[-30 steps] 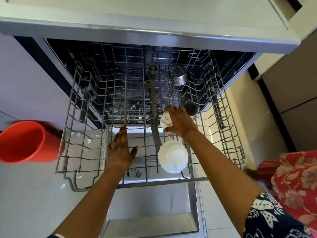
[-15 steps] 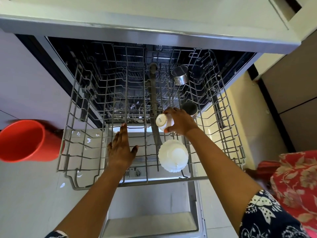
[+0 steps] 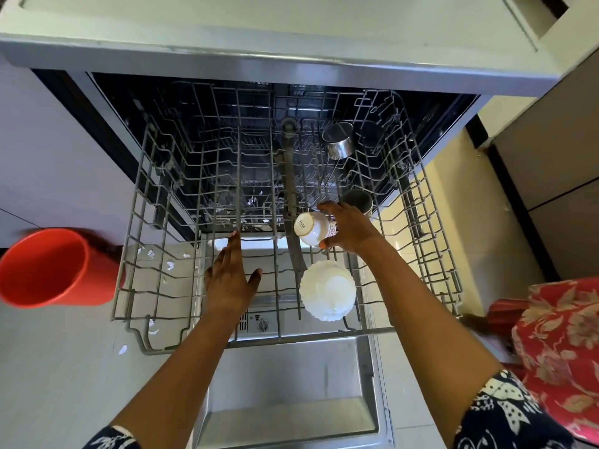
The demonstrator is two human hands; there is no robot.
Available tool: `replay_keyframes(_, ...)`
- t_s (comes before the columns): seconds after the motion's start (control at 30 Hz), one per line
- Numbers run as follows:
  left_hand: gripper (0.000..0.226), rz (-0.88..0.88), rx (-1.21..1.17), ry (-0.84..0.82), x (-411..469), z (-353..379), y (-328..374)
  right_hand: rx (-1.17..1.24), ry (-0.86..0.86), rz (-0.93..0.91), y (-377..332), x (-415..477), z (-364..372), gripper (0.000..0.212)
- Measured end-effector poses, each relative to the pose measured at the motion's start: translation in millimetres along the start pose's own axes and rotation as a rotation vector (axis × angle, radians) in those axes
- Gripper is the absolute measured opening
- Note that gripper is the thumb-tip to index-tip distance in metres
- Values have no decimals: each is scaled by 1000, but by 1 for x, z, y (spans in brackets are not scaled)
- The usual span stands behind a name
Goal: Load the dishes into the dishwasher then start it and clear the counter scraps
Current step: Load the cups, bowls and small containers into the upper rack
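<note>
So, the cup (image 3: 311, 227) is gripped in the right hand (image 3: 351, 233) just above the rack (image 3: 155, 222), around the middle and a bit to the right. It's tipped over so its stamped base is pointed up at the camera. It's not set down yet, as far as can be judged.

The fingers (image 3: 330, 209) are curled over the cup at its 12 o'clock and the thumb is hooked under at 5 o'clock, with the palm sat at 3 o'clock. The base end at 9 o'clock is left bare.

Progress-wise, it's early days. A white bowl (image 3: 327, 290) is parked upside down at 6 o'clock from the cup. A steel cup (image 3: 338, 140) is racked at 12 o'clock further back, and a darker one (image 3: 356, 200) is tucked just behind the hand at 1 o'clock. Most of the rack is unfilled.

The left hand (image 3: 230, 280) is spread flat with straight fingers at 8 o'clock, nothing held. Whether it's actually pressed on the wires can't be told.

A red mug (image 3: 48, 267) is seen way out at 9 o'clock, outside the rack. The door (image 3: 291, 384) is down, so nothing's been started, and the scraps are presumably left for later.
</note>
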State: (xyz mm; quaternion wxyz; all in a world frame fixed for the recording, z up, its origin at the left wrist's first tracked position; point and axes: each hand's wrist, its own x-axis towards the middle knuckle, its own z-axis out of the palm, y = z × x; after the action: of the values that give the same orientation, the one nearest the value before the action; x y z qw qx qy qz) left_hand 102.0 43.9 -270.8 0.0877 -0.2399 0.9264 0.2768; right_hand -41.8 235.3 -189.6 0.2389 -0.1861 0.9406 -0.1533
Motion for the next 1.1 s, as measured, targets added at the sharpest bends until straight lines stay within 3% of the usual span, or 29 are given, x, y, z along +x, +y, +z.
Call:
replay_keyframes(0.23, 70, 40, -81, 4, -24, -45, 21, 217, 288, -4, -37, -46, -6, 52)
replay_keyframes(0.4, 37, 155, -328, 236, -67, -170, 52, 316, 299, -86, -111, -89, -55, 39)
replay_keyframes(0.63, 23, 145, -480, 614, -60, -365, 19, 359, 381, -358, -247, -74, -150, 30)
replay_keyframes(0.77, 22, 109, -564, 679, -2, -453, -8, 330, 399, -456, -330, -12, -187, 29)
replay_keyframes(0.9, 25, 96, -694, 598, 96, -515, -36, 341, 395, -450, -408, 75, -213, 29)
replay_keyframes(1.1, 66, 67, -690, 461, 270, -557, -60, 446, 370, -292, -492, 229, -249, 31)
